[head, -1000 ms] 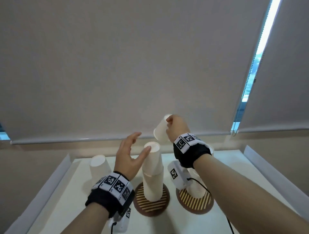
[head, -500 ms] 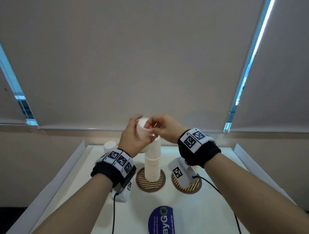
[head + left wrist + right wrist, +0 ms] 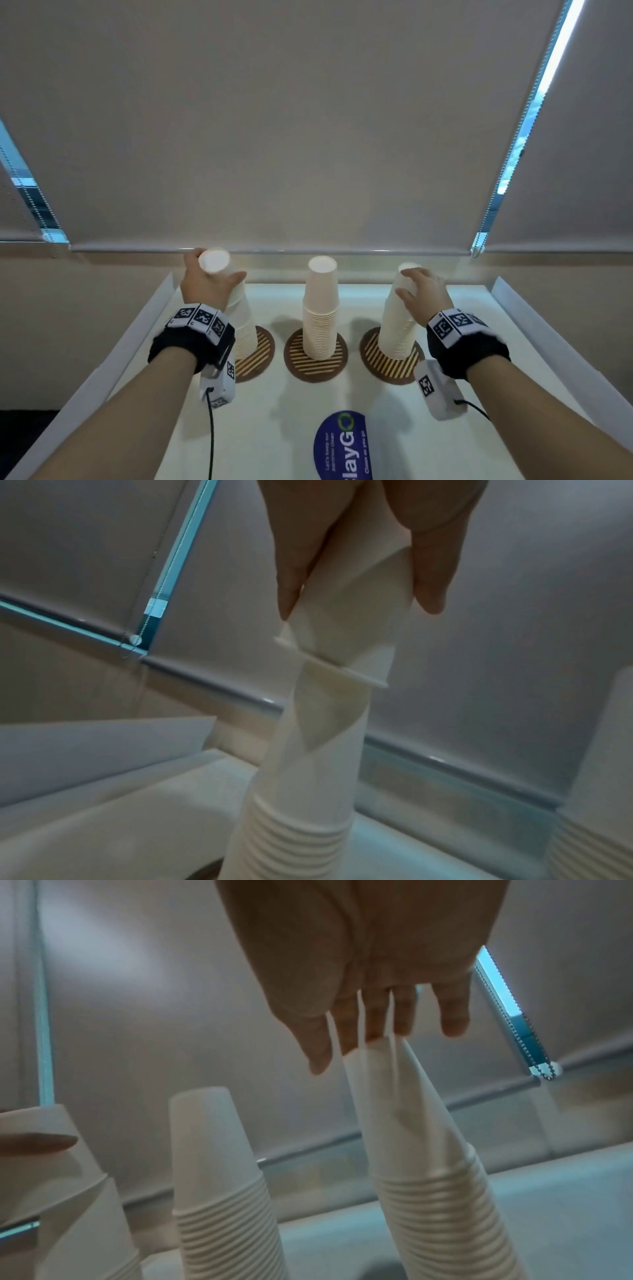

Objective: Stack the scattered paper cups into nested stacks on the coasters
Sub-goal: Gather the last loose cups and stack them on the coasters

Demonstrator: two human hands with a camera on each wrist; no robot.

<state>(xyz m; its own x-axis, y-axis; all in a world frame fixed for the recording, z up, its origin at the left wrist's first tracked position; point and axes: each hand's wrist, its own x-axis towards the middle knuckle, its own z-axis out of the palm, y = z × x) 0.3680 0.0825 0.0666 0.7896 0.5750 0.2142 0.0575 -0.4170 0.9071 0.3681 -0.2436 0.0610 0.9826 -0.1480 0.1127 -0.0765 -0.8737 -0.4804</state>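
Head view: three stacks of paper cups are counted, each on one of three striped coasters in a row on the white tabletop (image 3: 267, 431). The left stack (image 3: 241, 325) is topped by a tilted cup (image 3: 219, 265), which is gripped by the left hand (image 3: 205, 284). The right hand (image 3: 424, 287) is laid with relaxed fingers on the right stack (image 3: 397, 329). The middle stack (image 3: 320, 315) is touched by nothing, with open gaps on both sides. Raised white walls (image 3: 548, 335) border the tabletop.
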